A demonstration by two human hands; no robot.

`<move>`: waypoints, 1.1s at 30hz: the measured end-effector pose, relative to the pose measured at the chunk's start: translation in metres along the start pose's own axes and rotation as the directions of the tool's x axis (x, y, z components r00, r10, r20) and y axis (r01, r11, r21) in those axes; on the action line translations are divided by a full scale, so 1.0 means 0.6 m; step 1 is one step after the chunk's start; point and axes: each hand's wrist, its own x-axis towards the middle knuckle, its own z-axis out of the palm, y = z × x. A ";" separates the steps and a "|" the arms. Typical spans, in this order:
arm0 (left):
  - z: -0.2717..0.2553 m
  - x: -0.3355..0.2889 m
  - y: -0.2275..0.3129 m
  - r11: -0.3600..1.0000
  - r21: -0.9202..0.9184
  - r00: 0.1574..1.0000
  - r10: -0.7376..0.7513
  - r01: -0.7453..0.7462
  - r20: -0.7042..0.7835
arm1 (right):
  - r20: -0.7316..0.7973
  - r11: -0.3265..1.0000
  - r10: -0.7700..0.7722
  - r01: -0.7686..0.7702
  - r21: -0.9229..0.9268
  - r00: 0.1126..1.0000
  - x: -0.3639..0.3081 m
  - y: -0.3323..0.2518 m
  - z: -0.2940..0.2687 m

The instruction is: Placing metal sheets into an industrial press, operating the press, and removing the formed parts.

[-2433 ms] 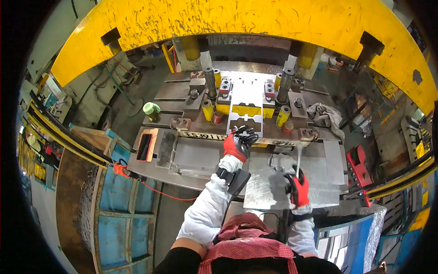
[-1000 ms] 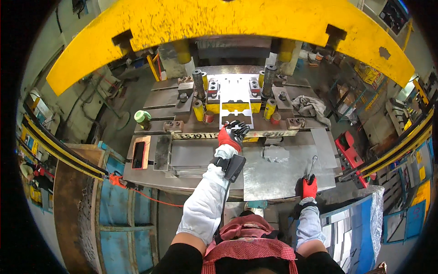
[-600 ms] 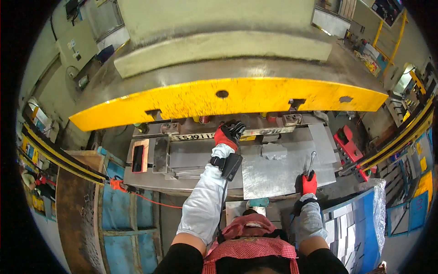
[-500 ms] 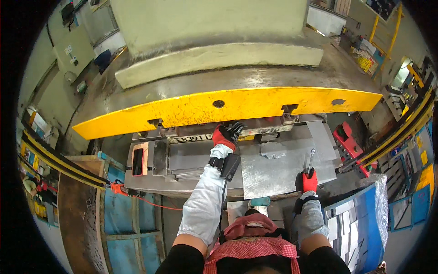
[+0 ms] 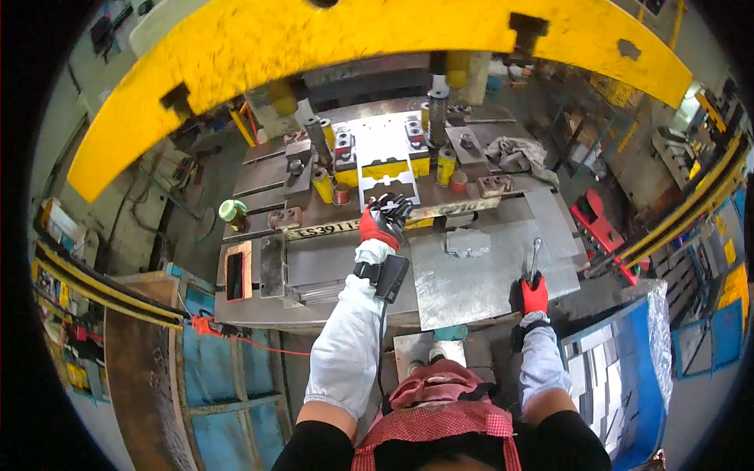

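My left hand [image 5: 384, 220], in a red and black glove, is at the front edge of the press bed, with fingers apart and seemingly empty. Just beyond its fingertips lies a bright sheet metal part [image 5: 387, 169] with cut-out front legs, resting on the die; whether the fingers touch it I cannot tell. My right hand [image 5: 533, 294], gloved alike, is closed round the lower end of a slim silver wrench [image 5: 536, 255], which points away from me above a flat metal sheet [image 5: 448, 290]. A small stack of cut metal pieces [image 5: 468, 242] sits on that sheet.
The yellow press ram [image 5: 440, 35] hangs over the die, with guide posts [image 5: 438, 118] beneath. At left stand stacked plates [image 5: 322, 271] and a green-capped bottle [image 5: 232, 212]. A grey rag [image 5: 522, 155] lies at right. Near my right forearm is a blue bin [image 5: 640, 345] holding metal pieces.
The yellow ram has risen, uncovering the die and the sheet metal part. My left hand has stayed near the bed's edge, its fingers shifted slightly. My right hand still holds the wrench.
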 end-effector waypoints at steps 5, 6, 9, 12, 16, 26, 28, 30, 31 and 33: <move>0.022 -0.018 -0.009 0.991 0.130 0.998 0.035 -0.029 -0.044 | 0.174 0.801 0.100 -0.183 0.571 0.980 -0.020 -0.071 -0.009; 0.025 -0.024 -0.021 0.974 0.218 0.992 0.088 -0.067 -0.086 | 0.182 0.716 -0.050 -0.092 0.692 0.982 -0.023 -0.106 -0.006; -0.013 -0.062 -0.025 0.967 0.234 0.994 0.089 -0.102 0.066 | 0.372 0.654 -0.364 -0.050 0.754 0.854 -0.031 -0.275 0.018; -0.026 -0.118 -0.015 0.920 0.375 0.993 0.109 -0.115 0.037 | 0.594 0.738 -0.516 -0.032 0.674 0.617 -0.023 -0.451 0.046; -0.092 -0.122 -0.022 0.956 0.276 0.977 0.037 -0.095 0.210 | 0.720 0.773 -0.571 -0.038 0.634 0.393 0.061 -0.540 0.139; -0.057 -0.534 0.163 -0.778 0.628 0.837 0.353 0.014 0.418 | 0.880 0.820 -0.351 -0.350 0.454 0.321 -0.021 -0.367 -0.008; -0.081 -0.630 0.224 -0.580 0.783 0.749 0.617 0.226 0.241 | 0.893 0.863 -0.279 -0.316 0.394 0.354 -0.033 -0.297 -0.033; -0.119 -0.699 0.285 -0.263 0.920 0.568 0.821 0.291 0.056 | 0.903 0.906 -0.176 -0.293 0.304 0.392 -0.036 -0.254 -0.067; -0.139 -0.729 0.318 -0.132 0.955 0.471 0.882 0.267 -0.010 | 0.906 0.918 -0.116 -0.305 0.255 0.408 -0.034 -0.241 -0.082; -0.175 -0.774 0.386 0.067 0.989 0.315 0.943 0.132 -0.106 | 0.890 0.925 -0.114 -0.279 0.257 0.440 -0.020 -0.219 -0.089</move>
